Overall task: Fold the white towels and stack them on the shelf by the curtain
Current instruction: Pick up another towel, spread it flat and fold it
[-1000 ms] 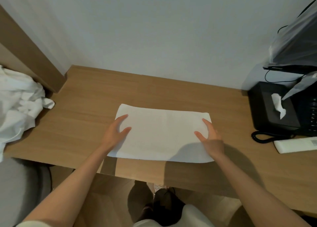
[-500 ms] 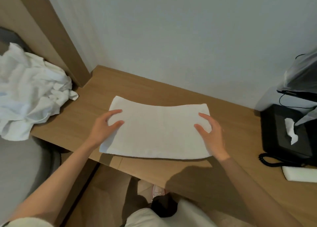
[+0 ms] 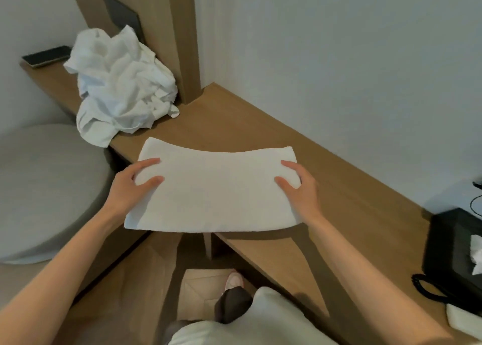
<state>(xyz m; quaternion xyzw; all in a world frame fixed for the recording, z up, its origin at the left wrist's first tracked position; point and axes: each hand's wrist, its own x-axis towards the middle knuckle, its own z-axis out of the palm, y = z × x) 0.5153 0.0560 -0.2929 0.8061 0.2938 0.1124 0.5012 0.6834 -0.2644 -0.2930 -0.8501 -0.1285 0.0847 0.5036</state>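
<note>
Two hands grasp folded towel (image 3: pixel 214 188): left hand (image 3: pixel 130 188) at its left end, right hand (image 3: pixel 302 188) opposite; crumpled towels (image 3: pixel 122 83) beyond left end.

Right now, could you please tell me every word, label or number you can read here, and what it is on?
None readable.
The folded towel, held by the left hand and right hand, is plain white.
The phone shows a dark screen.
The black tissue box bears no marking I can make out.
</note>
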